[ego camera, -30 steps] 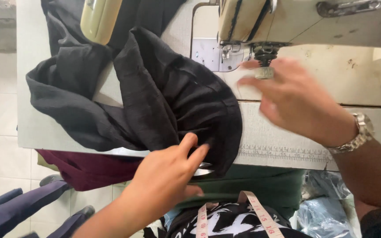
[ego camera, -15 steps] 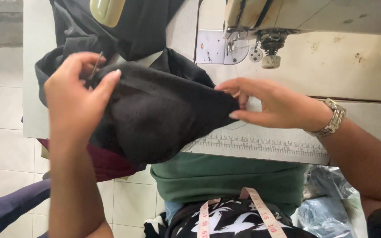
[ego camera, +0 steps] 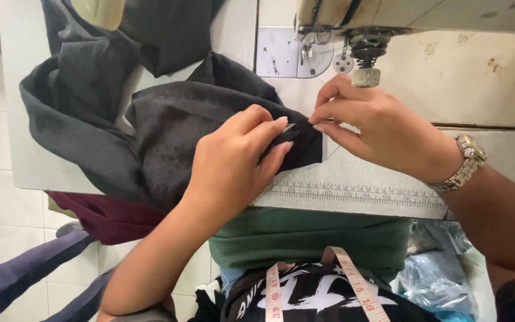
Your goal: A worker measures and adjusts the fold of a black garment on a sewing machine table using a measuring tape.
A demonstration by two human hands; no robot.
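Both hands pinch one edge of dark cloth below the sewing machine head.

We note the crumpled black woven fabric (ego camera: pixel 174 125) lying on the pale worn surface (ego camera: pixel 466 101), its near corner over the printed ruler strip (ego camera: pixel 359 194). Our left hand (ego camera: pixel 233 164) and right hand (ego camera: pixel 377 128) meet at that corner, fingers (ego camera: pixel 281 122) clenched on the fabric edge, just below the cream sewing machine head (ego camera: pixel 353 24).

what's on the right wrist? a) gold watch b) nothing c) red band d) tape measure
a: a gold watch sits on the right wrist, while the right hand and left hand pinch the black cloth's edge; the tape measure hangs at the neck.
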